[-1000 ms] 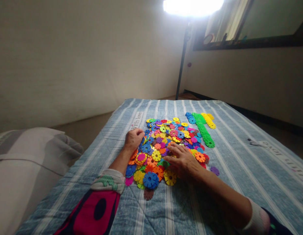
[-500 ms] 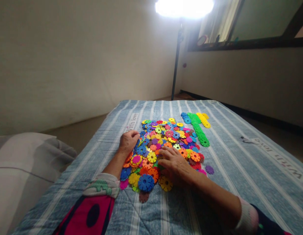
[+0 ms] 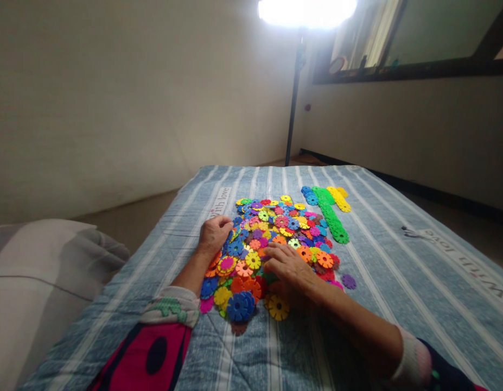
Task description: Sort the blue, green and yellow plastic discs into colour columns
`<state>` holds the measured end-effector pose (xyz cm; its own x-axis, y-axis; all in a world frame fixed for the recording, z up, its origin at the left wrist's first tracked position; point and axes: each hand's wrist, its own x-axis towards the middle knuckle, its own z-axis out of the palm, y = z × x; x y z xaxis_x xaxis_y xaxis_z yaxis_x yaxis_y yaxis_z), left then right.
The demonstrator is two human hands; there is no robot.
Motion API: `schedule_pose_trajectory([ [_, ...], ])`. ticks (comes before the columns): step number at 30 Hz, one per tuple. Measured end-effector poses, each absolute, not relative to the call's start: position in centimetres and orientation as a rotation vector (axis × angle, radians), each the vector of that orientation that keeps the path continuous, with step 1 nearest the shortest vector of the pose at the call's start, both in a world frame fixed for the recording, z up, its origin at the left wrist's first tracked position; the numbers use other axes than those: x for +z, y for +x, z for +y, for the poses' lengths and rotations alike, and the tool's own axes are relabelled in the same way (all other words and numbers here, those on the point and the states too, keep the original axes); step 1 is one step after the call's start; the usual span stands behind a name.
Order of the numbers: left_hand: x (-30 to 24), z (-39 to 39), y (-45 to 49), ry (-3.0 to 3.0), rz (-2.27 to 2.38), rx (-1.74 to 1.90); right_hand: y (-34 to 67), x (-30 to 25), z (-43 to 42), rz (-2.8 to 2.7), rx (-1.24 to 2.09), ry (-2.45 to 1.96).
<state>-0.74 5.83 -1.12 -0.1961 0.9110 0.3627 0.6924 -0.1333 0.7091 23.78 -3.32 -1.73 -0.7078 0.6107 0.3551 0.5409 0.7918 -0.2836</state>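
A heap of colourful notched plastic discs (image 3: 253, 260), shaped like flowers, lies on the striped bed cover between my hands. My left hand (image 3: 214, 234) rests against the heap's left edge with its fingers bent together; whatever they may hold is hidden. Over the right part of the heap, my right hand (image 3: 290, 266) has its fingers apart and reaching down among the discs, with the fingertips partly hidden. A large blue disc (image 3: 240, 307) and a yellow disc (image 3: 278, 307) lie at the near edge, below my right hand.
Beyond the heap to the right lies a joined disc shape with a long green strip (image 3: 332, 222), a blue end (image 3: 310, 196) and a yellow end (image 3: 339, 199). One purple disc (image 3: 349, 281) lies apart. A lit lamp on a stand (image 3: 292, 103) rises behind the bed.
Discs at the heap's near edge have shifted: the large blue one moved slightly left and a red one shows beside my right hand. My left hand has hardly moved.
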Motion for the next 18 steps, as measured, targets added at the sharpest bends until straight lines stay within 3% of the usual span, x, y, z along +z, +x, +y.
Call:
schedule_pose_trajectory([
  [18,-1.5,6.0,-0.9,1.828,1.911,1.220,24.9,-1.8,-2.4,-2.154,0.251,-0.941],
])
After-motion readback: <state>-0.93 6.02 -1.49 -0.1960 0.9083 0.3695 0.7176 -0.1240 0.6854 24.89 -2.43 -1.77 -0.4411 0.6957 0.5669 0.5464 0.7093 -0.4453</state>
